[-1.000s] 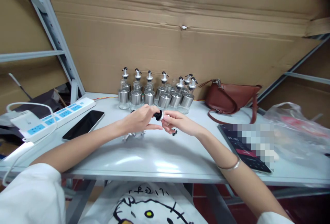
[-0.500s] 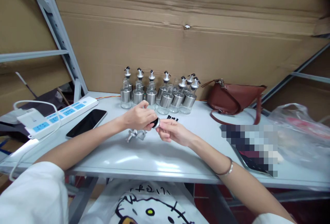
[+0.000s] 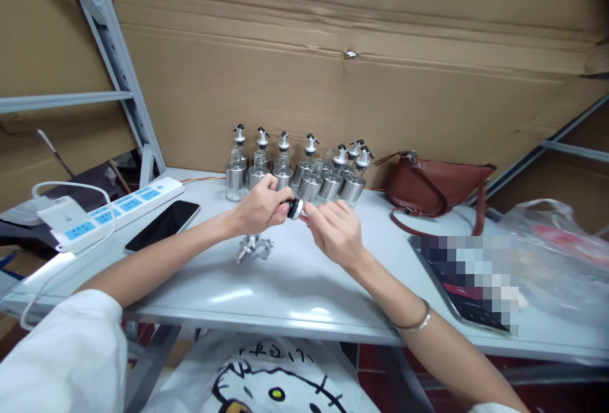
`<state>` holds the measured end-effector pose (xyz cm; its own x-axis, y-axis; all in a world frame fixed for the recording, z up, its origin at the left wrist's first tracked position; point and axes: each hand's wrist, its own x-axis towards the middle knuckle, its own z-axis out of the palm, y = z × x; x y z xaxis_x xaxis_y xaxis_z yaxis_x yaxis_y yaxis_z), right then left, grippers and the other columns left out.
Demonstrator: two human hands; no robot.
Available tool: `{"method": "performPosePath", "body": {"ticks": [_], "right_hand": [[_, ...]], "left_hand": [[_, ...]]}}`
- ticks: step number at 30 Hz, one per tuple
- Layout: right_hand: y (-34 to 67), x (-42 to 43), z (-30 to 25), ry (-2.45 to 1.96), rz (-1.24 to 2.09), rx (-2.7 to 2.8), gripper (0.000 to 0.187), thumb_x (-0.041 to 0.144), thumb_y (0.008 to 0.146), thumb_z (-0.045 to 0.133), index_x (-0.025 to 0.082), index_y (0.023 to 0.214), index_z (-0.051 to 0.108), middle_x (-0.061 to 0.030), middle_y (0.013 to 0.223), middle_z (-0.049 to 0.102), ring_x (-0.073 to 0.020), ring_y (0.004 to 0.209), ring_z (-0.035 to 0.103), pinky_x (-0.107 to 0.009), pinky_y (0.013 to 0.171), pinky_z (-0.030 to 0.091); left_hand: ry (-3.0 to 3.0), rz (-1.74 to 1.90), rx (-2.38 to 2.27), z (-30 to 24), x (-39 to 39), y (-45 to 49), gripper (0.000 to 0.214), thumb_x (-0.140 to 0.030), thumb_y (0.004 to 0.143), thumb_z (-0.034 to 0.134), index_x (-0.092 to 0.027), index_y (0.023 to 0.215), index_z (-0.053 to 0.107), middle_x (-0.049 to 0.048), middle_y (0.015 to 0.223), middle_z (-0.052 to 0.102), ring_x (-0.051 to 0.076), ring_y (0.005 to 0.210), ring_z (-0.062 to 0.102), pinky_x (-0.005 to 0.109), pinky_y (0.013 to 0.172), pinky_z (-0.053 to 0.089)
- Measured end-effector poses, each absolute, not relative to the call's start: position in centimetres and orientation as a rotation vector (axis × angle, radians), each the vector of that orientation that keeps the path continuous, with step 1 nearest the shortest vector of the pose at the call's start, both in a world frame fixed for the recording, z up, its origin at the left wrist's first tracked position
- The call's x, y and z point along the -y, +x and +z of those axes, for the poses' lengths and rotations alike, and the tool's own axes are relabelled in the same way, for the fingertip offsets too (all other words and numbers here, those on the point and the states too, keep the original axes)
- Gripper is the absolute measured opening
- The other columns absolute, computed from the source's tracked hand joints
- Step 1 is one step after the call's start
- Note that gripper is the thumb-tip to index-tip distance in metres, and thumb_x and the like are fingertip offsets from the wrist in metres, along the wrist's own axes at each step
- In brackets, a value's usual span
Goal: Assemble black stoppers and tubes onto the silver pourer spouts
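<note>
Between my hands, above the table's middle, is a bottle pourer stopper [image 3: 295,208] with a black plug and a pale silver collar. My left hand [image 3: 263,207] is closed round the black end. The fingers of my right hand [image 3: 337,230] pinch the other end, which they mostly hide. Below my left hand lies a small pile of grey-white plastic pieces [image 3: 254,249]. Behind the hands stand several glass bottles with steel sleeves [image 3: 311,186], some topped with silver pourers with black tips [image 3: 311,143], others without.
A black phone [image 3: 163,226] and a white power strip [image 3: 121,211] with a plugged-in charger lie to the left. At right are a brown handbag [image 3: 435,188], a tablet [image 3: 459,286] with a blurred screen, and a clear plastic bag [image 3: 556,261]. A cardboard wall [image 3: 304,70] closes off the back.
My right hand has turned over, its back now upward, and both hands have risen slightly with the stopper. The small black pieces on the table are now hidden behind the right hand.
</note>
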<state>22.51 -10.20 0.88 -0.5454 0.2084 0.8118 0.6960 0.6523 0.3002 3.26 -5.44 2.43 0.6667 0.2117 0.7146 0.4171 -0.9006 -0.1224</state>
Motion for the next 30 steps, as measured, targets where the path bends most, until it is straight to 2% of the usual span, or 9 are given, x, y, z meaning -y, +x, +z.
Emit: {"method": "performPosePath", "body": {"ticks": [2,6,8,10,12,18,20,25,30], "right_hand": [[23.0,9.6,1.4,-0.696,-0.908,2.054,0.018,0.022,0.095,0.043,0.017,0.095,0.061,-0.003,0.062,0.06,-0.0156,0.062,0.049,-0.031,0.06,0.027],[23.8,8.8,2.2,-0.788,-0.849,1.982,0.015,0.029,0.093,0.047,0.025,0.096,0.062,-0.002,0.074,0.067,-0.0191,0.078,0.054,-0.035,0.071,0.028],[24.2,8.7,2.2,-0.856,-0.754,1.886,0.02,0.035,0.093,0.045,0.025,0.091,0.062,-0.0017,0.07,0.064,-0.02,0.077,0.054,-0.036,0.074,0.029],[24.6,8.6,1.8,-0.916,-0.566,1.772,0.026,0.036,0.094,0.041,0.022,0.085,0.061,-0.0019,0.066,0.059,-0.0191,0.072,0.053,-0.036,0.073,0.032],[24.7,8.5,1.0,-0.947,-0.344,1.726,0.028,0.034,0.095,0.038,0.021,0.081,0.059,-0.002,0.066,0.056,-0.0182,0.069,0.051,-0.034,0.069,0.036],[23.5,7.7,-0.2,-0.967,-0.097,1.896,0.018,0.028,0.092,0.042,0.02,0.091,0.059,-0.0075,0.09,0.054,-0.0206,0.087,0.052,-0.035,0.075,0.043],[22.8,7.3,0.1,-0.958,-0.046,1.98,0.018,0.025,0.091,0.043,0.02,0.093,0.06,-0.0075,0.09,0.053,-0.0197,0.085,0.053,-0.034,0.074,0.043],[21.5,6.7,0.4,-0.979,0.114,2.157,0.014,0.021,0.089,0.048,0.017,0.086,0.062,-0.0061,0.084,0.057,-0.0164,0.075,0.054,-0.029,0.07,0.043],[20.9,7.1,-1.2,-1.112,0.244,2.289,0.007,0.018,0.084,0.056,0.016,0.086,0.062,-0.0033,0.076,0.06,-0.013,0.065,0.054,-0.025,0.064,0.041]], "left_hand": [[-2.709,-1.06,0.665,2.9,5.6,3.8,0.039,-0.037,0.092,0.014,-0.02,0.074,0.044,0.003,0.063,0.049,0.019,0.067,0.039,0.033,0.065,0.039],[-2.93,-1.03,0.9,4.6,4.7,3.9,0.032,-0.034,0.091,0.019,-0.021,0.067,0.035,-0.0003,0.059,0.044,0.016,0.061,0.041,0.029,0.061,0.038],[-2.974,-1.139,1.085,5.8,3.7,2.4,0.028,-0.034,0.092,0.023,-0.021,0.069,0.033,-0.0031,0.056,0.039,0.013,0.054,0.039,0.026,0.056,0.036],[-2.867,-1.422,1.246,7.2,2.6,0.1,0.025,-0.038,0.093,0.023,-0.021,0.076,0.032,-0.005,0.058,0.038,0.011,0.049,0.036,0.024,0.051,0.033],[-2.758,-1.411,1.347,8.4,1.9,-2.4,0.023,-0.042,0.092,0.036,-0.021,0.082,0.034,-0.0049,0.062,0.043,0.01,0.054,0.04,0.023,0.054,0.034],[-2.91,0.042,1.675,8.4,1.6,-4.5,0.025,-0.041,0.086,0.043,-0.018,0.087,0.05,0.0023,0.077,0.061,0.017,0.071,0.054,0.025,0.062,0.038],[-2.895,0.338,1.635,7.4,1.2,-3.9,0.02,-0.035,0.082,0.048,-0.017,0.091,0.053,0.004,0.084,0.063,0.018,0.075,0.056,0.024,0.062,0.038],[-2.866,0.601,1.599,4.9,-0.2,-3.2,0.032,-0.025,0.072,0.055,-0.018,0.103,0.056,0.0059,0.095,0.066,0.019,0.082,0.058,0.023,0.066,0.04],[-2.963,0.612,1.507,2.8,-0.8,-2.3,0.031,-0.023,0.068,0.059,-0.018,0.098,0.058,0.006,0.098,0.065,0.02,0.082,0.059,0.023,0.066,0.041]]}}
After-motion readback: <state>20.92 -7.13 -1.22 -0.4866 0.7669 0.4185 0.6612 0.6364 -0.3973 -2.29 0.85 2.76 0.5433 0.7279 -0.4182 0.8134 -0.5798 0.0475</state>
